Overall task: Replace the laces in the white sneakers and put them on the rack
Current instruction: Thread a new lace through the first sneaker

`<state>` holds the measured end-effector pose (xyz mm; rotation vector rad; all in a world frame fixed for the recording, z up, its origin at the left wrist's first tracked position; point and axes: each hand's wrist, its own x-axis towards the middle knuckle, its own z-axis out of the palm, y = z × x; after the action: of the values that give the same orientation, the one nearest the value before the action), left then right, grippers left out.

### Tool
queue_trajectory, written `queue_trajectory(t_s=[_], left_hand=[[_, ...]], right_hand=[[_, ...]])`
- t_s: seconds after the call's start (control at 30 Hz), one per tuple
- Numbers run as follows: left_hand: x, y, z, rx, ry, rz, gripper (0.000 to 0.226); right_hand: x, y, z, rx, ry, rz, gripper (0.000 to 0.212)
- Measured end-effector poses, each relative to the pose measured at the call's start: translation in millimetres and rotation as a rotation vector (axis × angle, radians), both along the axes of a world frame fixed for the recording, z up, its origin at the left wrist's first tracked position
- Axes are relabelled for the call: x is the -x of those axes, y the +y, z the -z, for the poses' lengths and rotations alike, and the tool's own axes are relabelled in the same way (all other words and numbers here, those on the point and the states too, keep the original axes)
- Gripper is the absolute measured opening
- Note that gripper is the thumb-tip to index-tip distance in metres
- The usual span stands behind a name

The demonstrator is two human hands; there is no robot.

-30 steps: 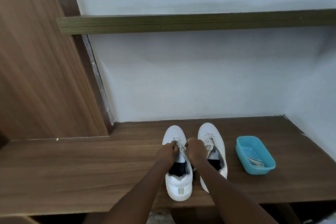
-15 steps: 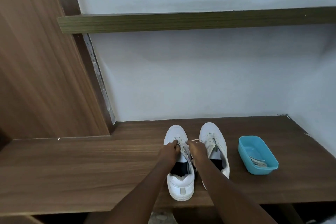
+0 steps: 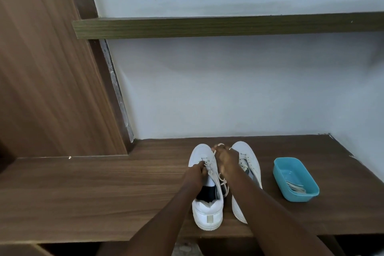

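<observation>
Wooden shelf [image 3: 104, 193] — lace [image 3: 211, 165] between left hand [image 3: 194, 174], right hand [image 3: 227, 159]

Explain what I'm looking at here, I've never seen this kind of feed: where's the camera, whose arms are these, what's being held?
No machine here: these are a person's two bare arms, seen from one wide-angle camera on their head, looking forward and down. On the wooden shelf stand two white sneakers side by side, toes to the wall. The left hand grips the left sneaker at its eyelets; the right hand pinches its lace near the toe. Right of the right sneaker sits a blue tub with more laces in it.
</observation>
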<state>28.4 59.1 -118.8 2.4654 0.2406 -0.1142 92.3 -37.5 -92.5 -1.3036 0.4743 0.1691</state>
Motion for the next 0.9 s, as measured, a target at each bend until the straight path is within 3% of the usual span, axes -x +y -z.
queue_trajectory(t_s=[0.2, 0.4, 0.67, 0.8, 0.9], left_hand=[[-4, 5, -10, 0.019, -0.057, -0.012, 0.027], [-19, -4, -64, 0.228, -0.341, 0.005, 0.038], [-39, -25, -126, 0.436, -0.533, -0.168, 0.026], [-33, -29, -119, 0.39, -0.477, -0.12, 0.02], [-28, -32, -109, 0.234, -0.362, -0.045, 0.023]], right_hand=[[-2, -9, -50, -0.01, -0.222, -0.041, 0.024], [-2, -10, -102, 0.035, -0.41, -0.14, 0.01], [4, -12, -144, -0.024, -0.451, -0.203, 0.011], [8, -23, -157, -0.024, -0.441, -0.197, 0.012], [7, -27, -163, -0.03, -0.44, -0.166, 0.013]])
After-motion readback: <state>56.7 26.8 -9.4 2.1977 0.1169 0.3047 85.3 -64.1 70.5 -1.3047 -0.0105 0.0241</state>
